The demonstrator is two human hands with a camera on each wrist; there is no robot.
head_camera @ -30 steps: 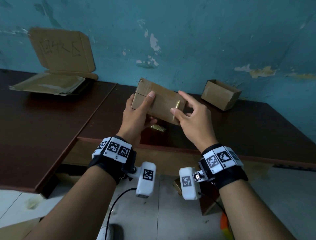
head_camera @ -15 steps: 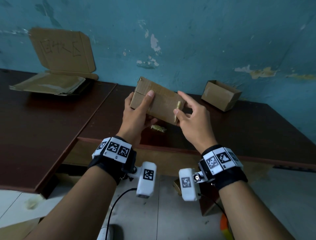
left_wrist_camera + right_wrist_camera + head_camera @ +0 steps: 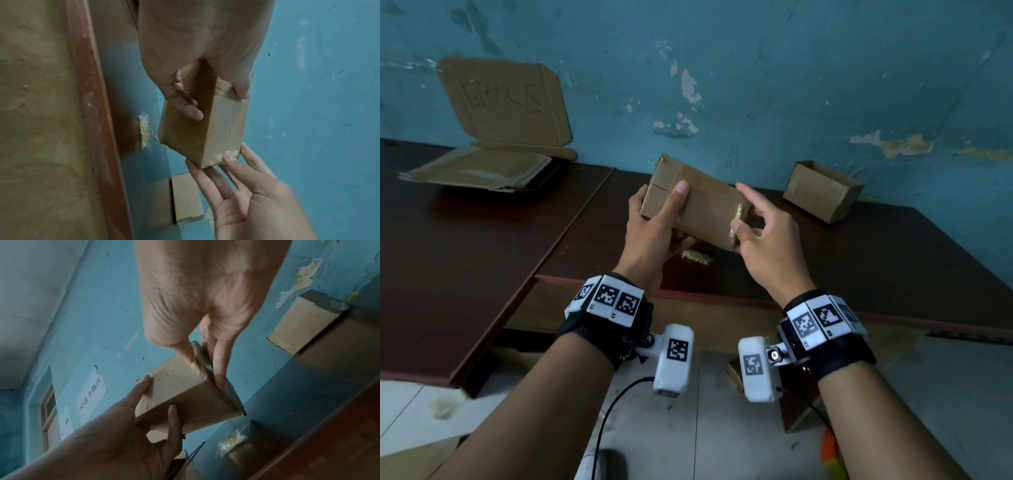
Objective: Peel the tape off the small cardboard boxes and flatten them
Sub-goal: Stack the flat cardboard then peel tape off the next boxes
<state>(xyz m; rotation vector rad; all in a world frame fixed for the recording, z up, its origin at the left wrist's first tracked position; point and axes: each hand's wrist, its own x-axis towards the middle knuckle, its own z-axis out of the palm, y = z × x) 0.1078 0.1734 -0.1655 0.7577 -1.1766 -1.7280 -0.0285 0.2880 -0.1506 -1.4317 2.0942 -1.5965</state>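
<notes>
While the left hand [image 3: 654, 229] grips the matte cardboard box [image 3: 698, 205], thumb on top, the right hand [image 3: 767, 240] pinches crinkled yellowish tape [image 3: 738, 212] at its 3 o'clock end.

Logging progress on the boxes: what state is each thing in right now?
Held box: closed, still taped, off the desk.
Tape end: lifted at the box's right edge.
Left hand: grips the box.
Right hand: thumb on tape end.
Far box: open, unflattened.
Tape wad: crumpled on desk.
</notes>
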